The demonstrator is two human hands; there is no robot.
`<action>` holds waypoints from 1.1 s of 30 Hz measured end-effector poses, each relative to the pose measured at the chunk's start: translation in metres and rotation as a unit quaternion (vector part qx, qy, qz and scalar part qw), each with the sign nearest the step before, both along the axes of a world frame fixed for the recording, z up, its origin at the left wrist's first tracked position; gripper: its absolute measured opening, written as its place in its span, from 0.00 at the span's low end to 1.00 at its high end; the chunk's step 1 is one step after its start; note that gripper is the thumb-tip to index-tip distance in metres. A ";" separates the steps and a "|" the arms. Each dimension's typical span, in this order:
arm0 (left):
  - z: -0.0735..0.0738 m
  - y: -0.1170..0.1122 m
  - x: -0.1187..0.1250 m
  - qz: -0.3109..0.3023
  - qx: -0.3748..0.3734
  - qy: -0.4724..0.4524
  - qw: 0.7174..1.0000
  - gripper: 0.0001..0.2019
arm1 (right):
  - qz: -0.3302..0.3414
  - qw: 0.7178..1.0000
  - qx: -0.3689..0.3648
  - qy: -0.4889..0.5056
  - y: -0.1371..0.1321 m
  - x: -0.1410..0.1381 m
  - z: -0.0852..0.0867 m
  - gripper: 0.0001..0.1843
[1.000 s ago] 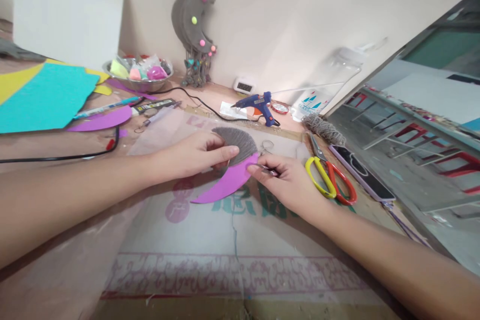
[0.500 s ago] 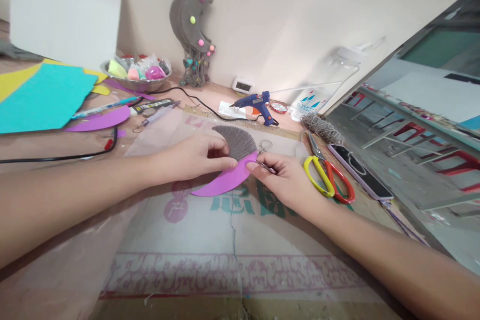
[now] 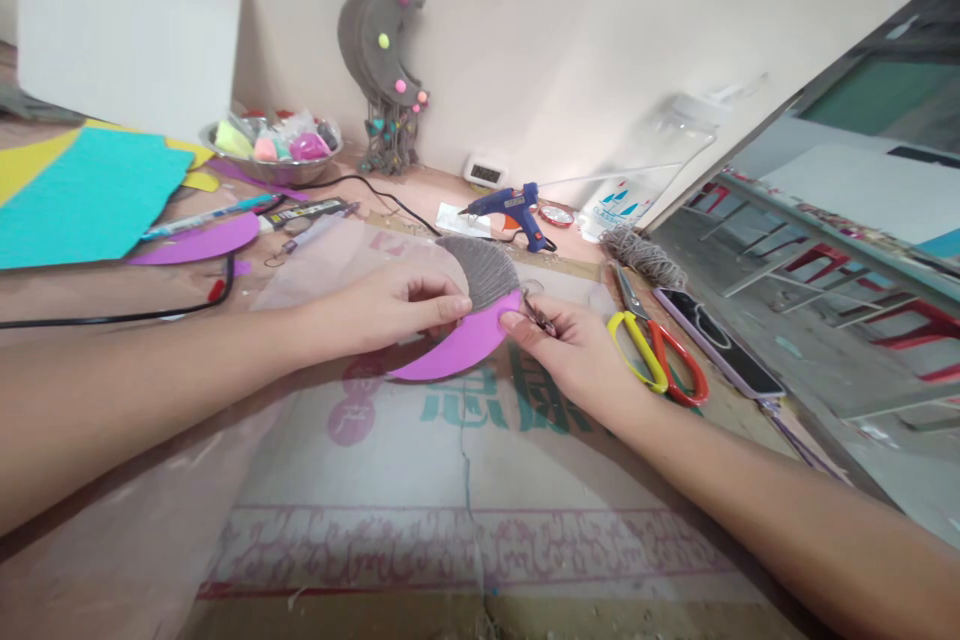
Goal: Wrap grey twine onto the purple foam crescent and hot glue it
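A purple foam crescent (image 3: 450, 350) is held up above the table. Against its upper edge sits a grey curved piece (image 3: 484, 270) with closely laid cord. My left hand (image 3: 405, 305) pinches the crescent's upper edge, where foam and cord meet, thumb on top. At the right tip, my right hand (image 3: 566, 345) pinches the foam between thumb and fingers. A small dark metal item (image 3: 538, 315) also lies in that hand's fingers; its kind is not clear. Parts of both hands' fingers are hidden behind the foam.
Yellow-and-red-handled scissors (image 3: 641, 350), a phone (image 3: 720, 345) and grey cord (image 3: 641, 255) lie at right. Behind are a blue glue gun (image 3: 517, 212) and a clock (image 3: 484, 170). Foam sheets (image 3: 90, 200) and a metal bowl (image 3: 307, 160) stand left. A moon decoration (image 3: 382, 50) hangs behind.
The crescent has risen slightly and tilted, showing more of the grey corded piece. My left thumb has shifted up along its edge. Both hands keep their pinch.
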State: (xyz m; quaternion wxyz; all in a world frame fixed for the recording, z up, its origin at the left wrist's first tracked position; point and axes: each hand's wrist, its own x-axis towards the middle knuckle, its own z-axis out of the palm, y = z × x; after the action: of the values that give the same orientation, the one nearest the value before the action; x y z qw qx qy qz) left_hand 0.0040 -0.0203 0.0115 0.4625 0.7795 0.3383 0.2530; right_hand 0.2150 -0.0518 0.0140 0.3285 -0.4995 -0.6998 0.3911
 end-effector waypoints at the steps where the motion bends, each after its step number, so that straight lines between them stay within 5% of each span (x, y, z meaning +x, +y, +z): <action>1: -0.001 0.000 0.000 0.002 -0.007 0.005 1.000 0.13 | 0.000 1.000 0.000 -0.001 0.000 0.000 0.000 0.19; 33: 0.000 0.002 -0.001 -0.024 0.029 0.014 0.999 0.09 | 0.016 1.000 0.015 0.006 0.004 0.002 -0.002 0.19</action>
State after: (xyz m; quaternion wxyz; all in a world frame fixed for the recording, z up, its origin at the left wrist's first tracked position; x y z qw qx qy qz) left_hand 0.0026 -0.0180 0.0112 0.4410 0.8038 0.3188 0.2405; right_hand 0.2174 -0.0483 0.0121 0.3339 -0.4806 -0.7117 0.3886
